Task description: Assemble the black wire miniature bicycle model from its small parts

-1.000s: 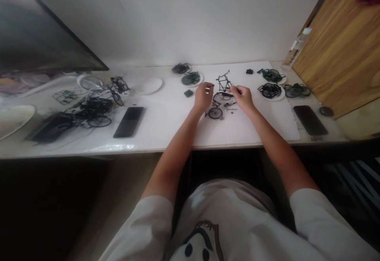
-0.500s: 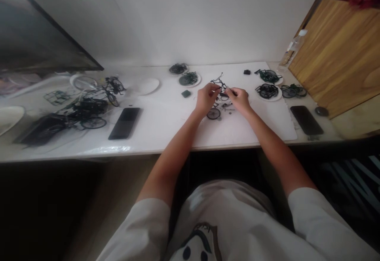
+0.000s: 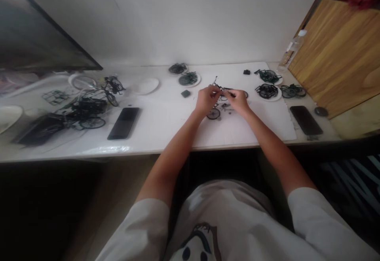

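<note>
My left hand [image 3: 207,99] pinches a small dark model bicycle frame [image 3: 217,83], whose handlebar end sticks up past the fingertips. Close against it, my right hand [image 3: 238,100] has its fingers closed at the same frame; a small dark piece shows by its thumb, too blurred to name. The fingertips of both hands nearly meet and hide much of the frame. Just below them on the white board lie a spoked model wheel [image 3: 213,113] and a thin grey bicycle part [image 3: 227,108]. Another wheel [image 3: 245,94] shows partly behind my right hand.
Plates of dark bicycle parts [image 3: 189,78] [image 3: 267,91] stand at the back and right. A small green block [image 3: 185,93] and a black block [image 3: 246,72] lie nearby. Two phones [image 3: 124,123] [image 3: 306,120], a bottle [image 3: 292,51] and piled model bicycles [image 3: 89,110] flank the board.
The model frame has tipped lower and to the left between my fingers. My fingertips have drawn closer together.
</note>
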Demonstrator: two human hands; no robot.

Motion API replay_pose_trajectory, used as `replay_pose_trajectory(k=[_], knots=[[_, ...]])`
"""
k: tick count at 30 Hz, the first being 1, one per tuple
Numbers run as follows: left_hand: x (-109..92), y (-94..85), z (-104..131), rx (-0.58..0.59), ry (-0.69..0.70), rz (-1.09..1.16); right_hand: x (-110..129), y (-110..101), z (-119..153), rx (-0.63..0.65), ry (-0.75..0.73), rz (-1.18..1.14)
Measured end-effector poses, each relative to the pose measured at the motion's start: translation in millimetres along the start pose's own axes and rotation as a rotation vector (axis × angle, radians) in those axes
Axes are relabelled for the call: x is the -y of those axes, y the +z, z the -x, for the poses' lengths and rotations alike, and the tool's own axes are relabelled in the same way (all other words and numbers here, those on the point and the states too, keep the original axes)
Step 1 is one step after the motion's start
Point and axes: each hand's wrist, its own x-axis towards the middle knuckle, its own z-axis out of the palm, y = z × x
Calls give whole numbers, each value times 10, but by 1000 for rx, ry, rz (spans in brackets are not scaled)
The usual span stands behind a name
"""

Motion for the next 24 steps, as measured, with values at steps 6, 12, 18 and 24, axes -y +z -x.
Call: replay_pose_trajectory(k=[6, 12, 18, 24], knots=[[-106, -44, 6, 78, 66, -204, 40, -14, 5, 13, -28, 7], [-213, -49, 10, 171, 32, -422, 43, -16, 25, 22, -59, 69], [-222, -20, 11, 203, 20, -485, 34, -8, 32, 54, -41, 77], [-278, -39, 11, 290, 5, -573, 18, -2, 30, 63, -41, 91]])
